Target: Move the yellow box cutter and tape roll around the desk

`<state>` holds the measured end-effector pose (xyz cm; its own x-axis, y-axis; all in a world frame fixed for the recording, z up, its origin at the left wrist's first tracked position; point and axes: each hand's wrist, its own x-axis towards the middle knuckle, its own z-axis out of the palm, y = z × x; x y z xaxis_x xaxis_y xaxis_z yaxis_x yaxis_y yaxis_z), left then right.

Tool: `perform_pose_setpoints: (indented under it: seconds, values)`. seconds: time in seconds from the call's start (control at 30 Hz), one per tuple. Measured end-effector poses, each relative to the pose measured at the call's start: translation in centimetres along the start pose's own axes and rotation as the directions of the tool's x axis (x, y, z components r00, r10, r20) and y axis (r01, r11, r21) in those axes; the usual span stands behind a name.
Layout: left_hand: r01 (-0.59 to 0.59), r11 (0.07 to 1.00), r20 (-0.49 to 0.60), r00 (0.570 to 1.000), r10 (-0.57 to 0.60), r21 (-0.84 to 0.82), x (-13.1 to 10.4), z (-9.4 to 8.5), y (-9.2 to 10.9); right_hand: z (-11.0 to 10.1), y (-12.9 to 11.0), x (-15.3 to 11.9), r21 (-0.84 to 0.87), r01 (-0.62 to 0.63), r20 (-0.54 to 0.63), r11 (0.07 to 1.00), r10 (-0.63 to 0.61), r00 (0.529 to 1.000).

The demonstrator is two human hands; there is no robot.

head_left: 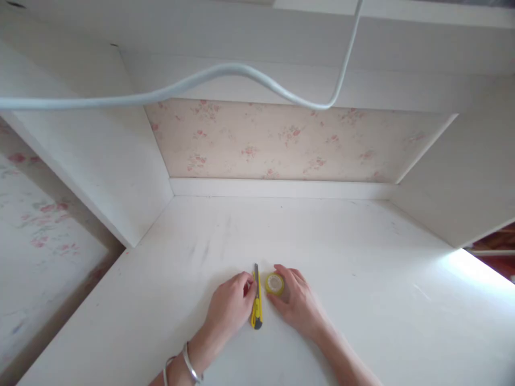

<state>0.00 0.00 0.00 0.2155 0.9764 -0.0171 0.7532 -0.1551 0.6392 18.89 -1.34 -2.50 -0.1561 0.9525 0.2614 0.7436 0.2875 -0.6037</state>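
At the far left, beyond the bench's left edge, a strip of floral wallpaper (36, 236) shows beside a white side panel (100, 177) that walls in the bench (362, 300) on that side. A white cable (225, 72) droops across the top of the view, running from the left edge and up toward the upper right, clear of the surface below. Near the front edge of the bench, a little left of its middle, the left hand (231, 308) lies palm down with two bangles (187, 367) at the wrist; its fingers curl loosely against the left side of a yellow utility knife (256, 303), apparently to keep it from sliding, though it does not look lifted or fully gripped. The knife lies flat, its blade tip pointing toward the back edge and its dark butt toward the front edge, so the sharp end faces away from the person. Just right of the knife, the right hand (295, 303) cups a small yellow tape roll (274, 284), fingers bent round its far and right sides, the roll resting flat on the bench and touching or nearly touching the knife. Behind both, a floral back panel (281, 142) closes the rear edge, and a second white side panel (454, 177) rises at the right, where bright light falls on the bench's right front corner.
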Motion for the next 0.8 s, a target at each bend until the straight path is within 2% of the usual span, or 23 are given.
perform_pose_setpoints:
  seconds: [0.3,0.43,0.53,0.63,0.7,0.77,0.8]
  values:
    - [0.024,0.999,0.028,0.999,-0.025,0.034,0.1,-0.1,0.2,0.3,0.3,-0.2,0.065,-0.080,0.000,0.995,0.080,0.997]
    - [0.028,0.988,0.053,0.998,-0.037,0.153,0.2,-0.2,0.4,0.2,0.1,-0.3,0.046,-0.064,-0.003,0.997,0.064,0.998]
    - [0.004,0.968,0.077,0.997,-0.024,0.252,0.2,-0.2,0.5,-0.4,0.5,-0.4,0.033,-0.079,-0.073,0.996,0.081,0.994]
    - [-0.045,0.953,0.095,0.995,0.017,0.299,0.2,-0.2,0.5,-2.4,2.4,-0.4,-0.004,-0.123,-0.175,0.992,0.121,0.977]
    - [-0.064,0.949,0.105,0.994,0.034,0.307,0.1,-0.2,0.5,-4.4,4.9,-0.5,-0.023,-0.178,-0.262,0.984,0.166,0.951]
    - [-0.065,0.949,0.118,0.993,0.030,0.307,0.1,-0.3,0.6,-6.8,8.0,-0.8,-0.003,-0.259,-0.342,0.966,0.243,0.908]
    - [-0.060,0.949,0.123,0.992,0.023,0.309,0.1,-0.3,0.6,-7.9,9.6,-1.1,0.022,-0.313,-0.391,0.949,0.297,0.871]
